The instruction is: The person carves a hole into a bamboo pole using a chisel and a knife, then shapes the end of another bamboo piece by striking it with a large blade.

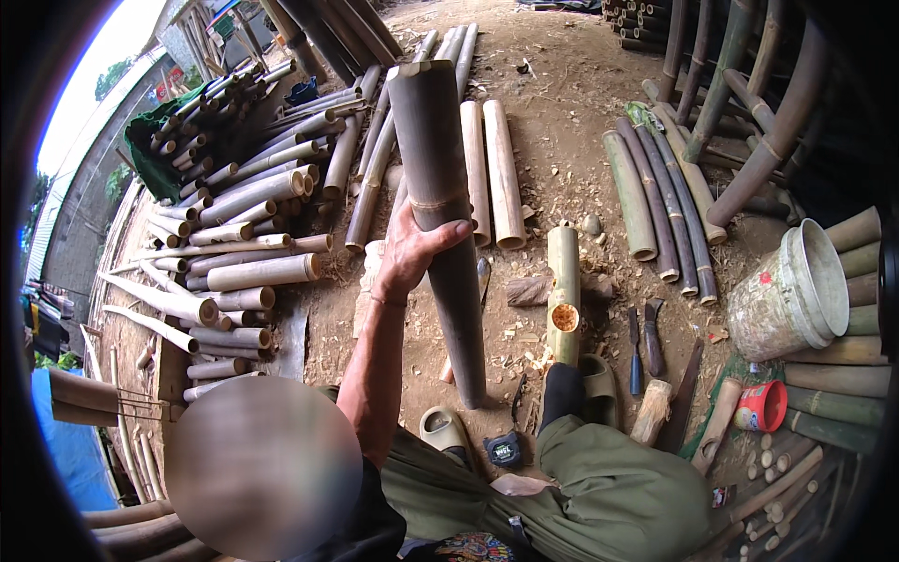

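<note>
My left hand (419, 248) is wrapped round a thick, dark bamboo pole (435, 169), just below a pale ring at its joint. The thumb lies across its near side. The pole stands steeply tilted, with its wide cut end up and its narrower end down by my sandal (444, 429); I cannot tell whether it touches the ground. My right hand is out of view. Right of the held pole, a pale green bamboo piece (564, 258) lies on a short log (529, 292), its open end near my dark-socked foot. A tape measure (504, 449) lies between my feet.
Cut bamboo (262, 272) is piled at left. Two pale lengths (504, 173) and several longer ones (646, 192) lie ahead. At right are a blue-handled tool (635, 356), a knife (653, 337), a dirty white bucket (777, 300) and a red tub (760, 406). Wood chips litter the dirt.
</note>
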The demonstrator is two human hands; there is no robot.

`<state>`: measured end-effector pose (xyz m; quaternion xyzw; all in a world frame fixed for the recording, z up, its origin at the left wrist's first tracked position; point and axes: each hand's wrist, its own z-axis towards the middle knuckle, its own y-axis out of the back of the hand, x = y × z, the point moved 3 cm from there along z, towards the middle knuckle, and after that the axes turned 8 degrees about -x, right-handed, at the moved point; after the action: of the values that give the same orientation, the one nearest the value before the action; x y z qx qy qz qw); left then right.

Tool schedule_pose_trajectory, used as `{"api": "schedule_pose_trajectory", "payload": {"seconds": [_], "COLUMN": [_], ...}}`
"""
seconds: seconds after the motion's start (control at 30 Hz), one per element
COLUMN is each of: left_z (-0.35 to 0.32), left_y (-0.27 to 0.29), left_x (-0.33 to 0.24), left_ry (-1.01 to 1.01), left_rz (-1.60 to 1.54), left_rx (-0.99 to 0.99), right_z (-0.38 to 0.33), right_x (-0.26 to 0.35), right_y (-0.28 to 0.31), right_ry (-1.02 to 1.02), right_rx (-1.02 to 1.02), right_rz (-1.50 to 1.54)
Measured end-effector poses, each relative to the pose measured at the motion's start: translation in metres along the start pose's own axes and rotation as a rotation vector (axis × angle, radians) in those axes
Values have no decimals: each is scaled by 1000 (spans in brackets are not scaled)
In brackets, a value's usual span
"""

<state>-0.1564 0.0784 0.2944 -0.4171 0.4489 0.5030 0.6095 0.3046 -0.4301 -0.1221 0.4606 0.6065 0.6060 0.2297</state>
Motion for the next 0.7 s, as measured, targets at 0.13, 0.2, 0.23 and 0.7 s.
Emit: {"api": "schedule_pose_trajectory", "payload": {"seconds": [0.13,0.2,0.23,0.7], "left_z": [-6,-12,-14,13], "left_y": [-5,-9,-14,-99], "left_x": [-6,-13,-16,-127], "left_ry": [73,89,95,-306], "left_rz": [-19,-58,-84,-21], "left_rx": [73,94,110,213], "right_z": [-5,-11,-9,-28], "right_x": [-2,-6,-9,-30], "right_y": [-1,0,1,10], "right_ry": [-8,-20,-22,-49], "right_rx": [22,28,23,33], "right_rz": [3,0,3,-20]}}
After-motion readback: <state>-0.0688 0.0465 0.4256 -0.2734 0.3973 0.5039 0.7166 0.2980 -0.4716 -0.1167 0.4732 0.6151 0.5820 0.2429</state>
